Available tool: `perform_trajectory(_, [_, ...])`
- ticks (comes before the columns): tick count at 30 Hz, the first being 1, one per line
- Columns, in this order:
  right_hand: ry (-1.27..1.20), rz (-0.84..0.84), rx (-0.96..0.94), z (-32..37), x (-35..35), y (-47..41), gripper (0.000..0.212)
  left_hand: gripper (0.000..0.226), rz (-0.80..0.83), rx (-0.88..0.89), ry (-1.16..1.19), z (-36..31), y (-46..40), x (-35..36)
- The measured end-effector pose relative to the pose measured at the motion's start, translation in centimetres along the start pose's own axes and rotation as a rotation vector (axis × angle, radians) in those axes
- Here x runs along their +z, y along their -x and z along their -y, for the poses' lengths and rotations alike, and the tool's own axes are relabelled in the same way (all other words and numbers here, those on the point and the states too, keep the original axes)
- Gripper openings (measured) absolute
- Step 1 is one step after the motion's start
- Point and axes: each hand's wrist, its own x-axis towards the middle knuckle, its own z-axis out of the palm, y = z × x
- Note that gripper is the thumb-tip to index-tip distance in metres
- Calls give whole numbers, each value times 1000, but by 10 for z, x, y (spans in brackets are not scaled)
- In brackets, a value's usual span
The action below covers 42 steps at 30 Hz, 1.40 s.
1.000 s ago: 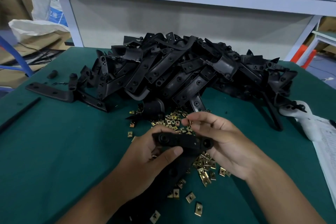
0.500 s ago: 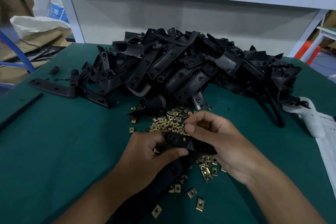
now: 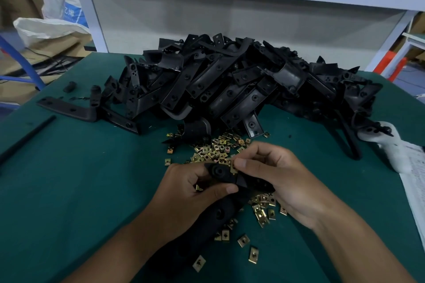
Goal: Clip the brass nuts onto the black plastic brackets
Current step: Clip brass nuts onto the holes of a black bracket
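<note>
My left hand (image 3: 184, 193) grips a long black plastic bracket (image 3: 220, 172) near its upper end, thumb across the front; the bracket's lower part runs down under my wrist. My right hand (image 3: 282, 181) pinches a small brass nut (image 3: 233, 168) between thumb and forefinger, right at the bracket's end beside its round boss. Several loose brass nuts (image 3: 218, 149) lie scattered on the green table (image 3: 80, 190) behind and below my hands. A big pile of black brackets (image 3: 230, 89) fills the far half of the table.
A separate L-shaped bracket (image 3: 69, 108) and a thin black rod (image 3: 25, 138) lie at the left. A white object (image 3: 395, 147) and a printed sheet (image 3: 416, 186) sit at the right edge. White shelf frame and sacks stand behind.
My right hand has moved left along the bracket, bringing the brass nut to its end by the round boss. My left hand keeps its grip; the bracket has tilted more upright.
</note>
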Motion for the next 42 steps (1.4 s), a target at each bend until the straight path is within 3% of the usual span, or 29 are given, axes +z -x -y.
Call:
perform_trajectory(5, [86,2,-74,0,2,1,32,28,-64,-33,84,0,0,-3])
perform_trajectory(8, [119,3,-105,-1,0,0,29,31,-56,-9,113,-1,0,-3])
perform_trajectory(10, [-76,-39,-65,-3,-4,-4,22,30,-68,-2,128,-1,-1,-3])
perform_trajectory(13, [-534,-144,88,-2,-14,-10,40,28,-78,-7,151,-2,-2,-4])
perform_trajectory(16, [-694,-148,161,-2,-18,-14,46,27,-84,-15,163,-2,-1,-3])
perform_trajectory(21, [-616,-109,174,-5,-13,-16,36,28,-98,-9,147,-4,-1,-2])
perform_trajectory(25, [-612,-112,197,-5,-9,-15,16,27,-80,-6,93,-5,0,-1])
perform_trajectory(29, [-495,-185,189,-8,-13,-18,25,28,-94,-13,112,-4,0,-2])
perform_trajectory(35, [-410,-39,97,-8,-16,-15,30,30,-102,-20,125,-3,-1,-2])
perform_trajectory(42, [-267,-35,53,-9,-18,-14,33,29,-109,-18,121,-4,-1,-2])
